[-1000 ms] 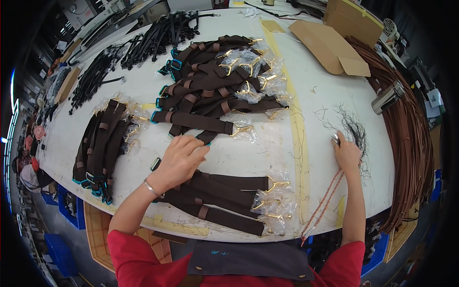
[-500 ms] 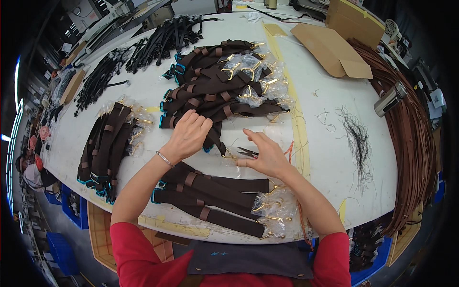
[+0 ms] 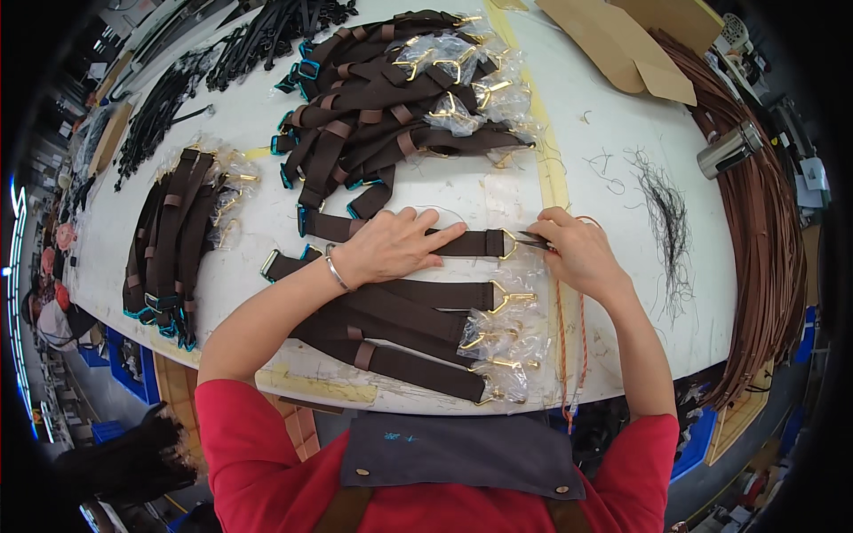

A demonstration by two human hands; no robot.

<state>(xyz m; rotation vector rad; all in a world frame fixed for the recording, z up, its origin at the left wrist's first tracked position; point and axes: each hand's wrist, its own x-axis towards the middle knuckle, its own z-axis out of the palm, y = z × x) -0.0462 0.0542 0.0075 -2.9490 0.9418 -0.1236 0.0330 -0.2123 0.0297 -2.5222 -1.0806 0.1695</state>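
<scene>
Nearest, dark-brown webbing straps (image 3: 426, 375) with plastic-wrapped gold hooks (image 3: 520, 296), presumably done; next, on white worktop (image 3: 595, 115), one matching strap (image 3: 471, 244) apparently in progress, my left hand (image 3: 398, 246) spread on it, my right hand (image 3: 579, 254) pinching dark scissors (image 3: 537, 242) beside its end; beyond, a tangled brown strap heap (image 3: 355, 124), probably remaining.

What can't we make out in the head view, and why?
Head view:
- Scissors handles: hidden in the right hand.
- Middle of the dark brown strap: covered by the left hand.
- Far end of the black strap pile: cut off by the top edge.
- Thread clump: strands too fine to count.
</scene>
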